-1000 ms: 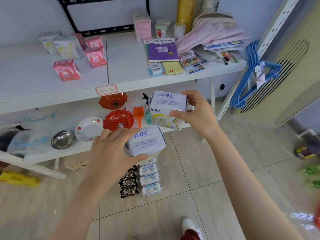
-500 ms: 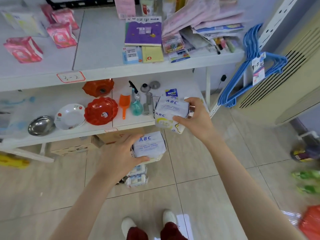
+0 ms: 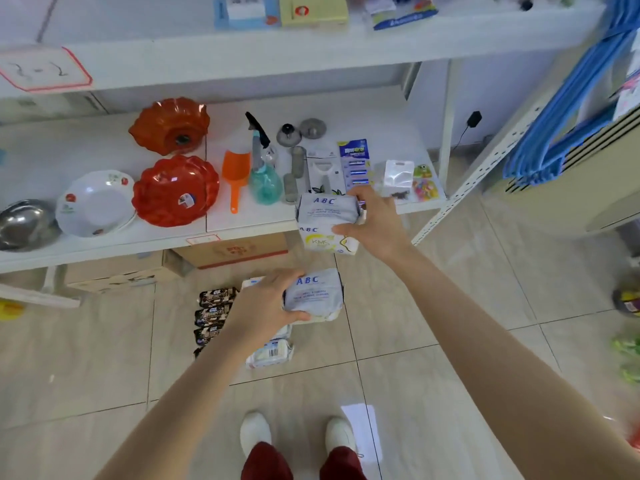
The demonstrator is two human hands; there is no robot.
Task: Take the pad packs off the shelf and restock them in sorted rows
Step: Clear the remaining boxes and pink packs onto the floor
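Left hand grips one pad pack, right hand two stacked packs; likely light, squashy, slick: hold by sides.

white packs with blue ABC lettering, orange-red bowls, orange scoop, teal spray bottle, blue hangers, beige tiled floor

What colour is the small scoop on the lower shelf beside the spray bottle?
Orange; the scoop shows clearest in the head view.
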